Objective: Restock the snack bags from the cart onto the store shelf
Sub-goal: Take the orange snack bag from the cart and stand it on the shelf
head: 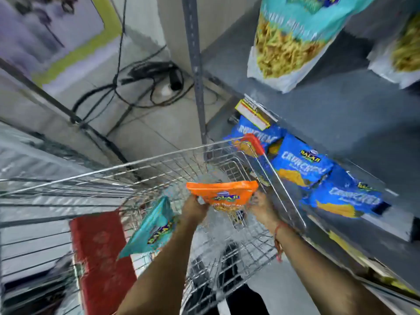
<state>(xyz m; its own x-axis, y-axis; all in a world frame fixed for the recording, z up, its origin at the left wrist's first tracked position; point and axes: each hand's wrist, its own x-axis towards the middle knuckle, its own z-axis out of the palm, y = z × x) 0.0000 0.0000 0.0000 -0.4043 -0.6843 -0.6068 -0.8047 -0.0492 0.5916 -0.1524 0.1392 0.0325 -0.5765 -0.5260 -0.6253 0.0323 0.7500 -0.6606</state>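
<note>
Both my hands clamp the orange snack bag (pixel 223 195) over the cart (pixel 268 160): left hand (pixel 194 210), right hand (pixel 261 209). Cart rim just beside the shelf (pixel 341 114) edge; teal bag (pixel 152 228) left.

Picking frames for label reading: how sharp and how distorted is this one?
Head view: motion blur smears most of it; the orange bag held by the left hand and right hand has unreadable small print, the blue bags show only large lettering; wide-angle bending tilts the shelf and cart.
</note>
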